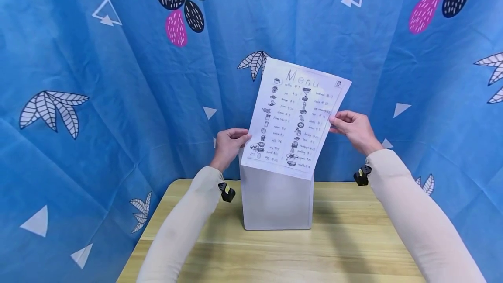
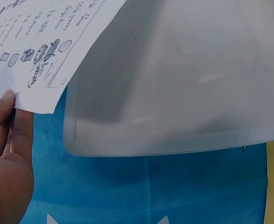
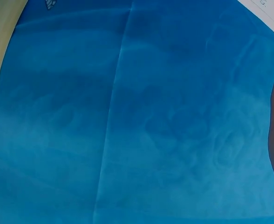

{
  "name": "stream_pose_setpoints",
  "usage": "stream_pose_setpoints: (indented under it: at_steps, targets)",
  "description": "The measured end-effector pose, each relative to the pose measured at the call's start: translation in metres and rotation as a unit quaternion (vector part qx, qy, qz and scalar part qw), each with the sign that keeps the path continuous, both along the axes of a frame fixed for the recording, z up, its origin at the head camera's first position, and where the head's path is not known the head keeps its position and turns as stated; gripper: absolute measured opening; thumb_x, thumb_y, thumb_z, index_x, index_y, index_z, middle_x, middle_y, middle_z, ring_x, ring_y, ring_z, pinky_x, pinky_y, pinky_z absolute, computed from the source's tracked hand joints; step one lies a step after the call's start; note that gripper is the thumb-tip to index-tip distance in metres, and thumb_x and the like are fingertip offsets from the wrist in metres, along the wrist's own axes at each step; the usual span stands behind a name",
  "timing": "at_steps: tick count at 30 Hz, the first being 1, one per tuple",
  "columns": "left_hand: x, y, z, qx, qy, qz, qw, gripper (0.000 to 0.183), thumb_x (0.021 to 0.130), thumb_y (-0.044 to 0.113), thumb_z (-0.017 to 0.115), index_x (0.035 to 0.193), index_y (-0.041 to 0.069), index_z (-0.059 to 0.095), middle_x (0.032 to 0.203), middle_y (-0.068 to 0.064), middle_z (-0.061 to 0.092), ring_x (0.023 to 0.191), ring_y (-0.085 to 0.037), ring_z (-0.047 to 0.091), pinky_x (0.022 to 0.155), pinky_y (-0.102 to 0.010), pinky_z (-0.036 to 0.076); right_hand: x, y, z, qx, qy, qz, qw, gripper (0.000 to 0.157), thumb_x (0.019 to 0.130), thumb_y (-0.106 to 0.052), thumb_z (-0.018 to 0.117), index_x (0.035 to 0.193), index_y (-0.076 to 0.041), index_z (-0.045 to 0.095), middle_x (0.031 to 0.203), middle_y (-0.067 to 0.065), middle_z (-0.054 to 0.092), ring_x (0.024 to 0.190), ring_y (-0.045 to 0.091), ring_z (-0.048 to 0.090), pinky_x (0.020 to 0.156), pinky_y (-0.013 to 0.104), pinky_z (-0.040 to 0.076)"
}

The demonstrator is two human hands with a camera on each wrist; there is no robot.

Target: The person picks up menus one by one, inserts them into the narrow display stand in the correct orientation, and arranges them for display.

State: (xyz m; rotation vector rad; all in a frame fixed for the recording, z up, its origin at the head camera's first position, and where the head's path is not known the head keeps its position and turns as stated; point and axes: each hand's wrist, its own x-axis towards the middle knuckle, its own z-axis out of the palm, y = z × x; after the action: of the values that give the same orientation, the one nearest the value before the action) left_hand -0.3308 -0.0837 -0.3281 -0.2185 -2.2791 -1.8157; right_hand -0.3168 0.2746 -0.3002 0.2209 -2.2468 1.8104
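left hand [image 1: 231, 146] and right hand [image 1: 356, 130] pinch the menu [image 1: 287, 121] between them; aligning to the board [image 1: 277, 202], seemingly, needing straightening.

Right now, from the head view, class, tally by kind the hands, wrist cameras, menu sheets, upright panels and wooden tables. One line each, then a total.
Left hand and right hand: 2
Wrist cameras: 2
Menu sheet: 1
Upright white panel: 1
Wooden table: 1
Total: 7
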Motion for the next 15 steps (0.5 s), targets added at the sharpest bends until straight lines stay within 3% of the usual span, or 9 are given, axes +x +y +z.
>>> stream_pose_setpoints:
  at_steps: [15]
  targets:
    - [-0.009, -0.007, 0.018, 0.008, 0.03, -0.004, 0.9995, 0.023, 0.092, 0.014, 0.074, 0.112, 0.003, 0.074, 0.108, -0.013, 0.071, 0.098, -0.026, 0.07, 0.088, -0.036, 0.057, -0.003, -0.008, 0.015, 0.015, 0.017, -0.008, 1.0, 0.042, 0.095, -0.029, 0.067, 0.118, 0.006, 0.063, 0.102, -0.001, 0.07, 0.089, 0.01, 0.071, 0.08, 0.025, 0.057]
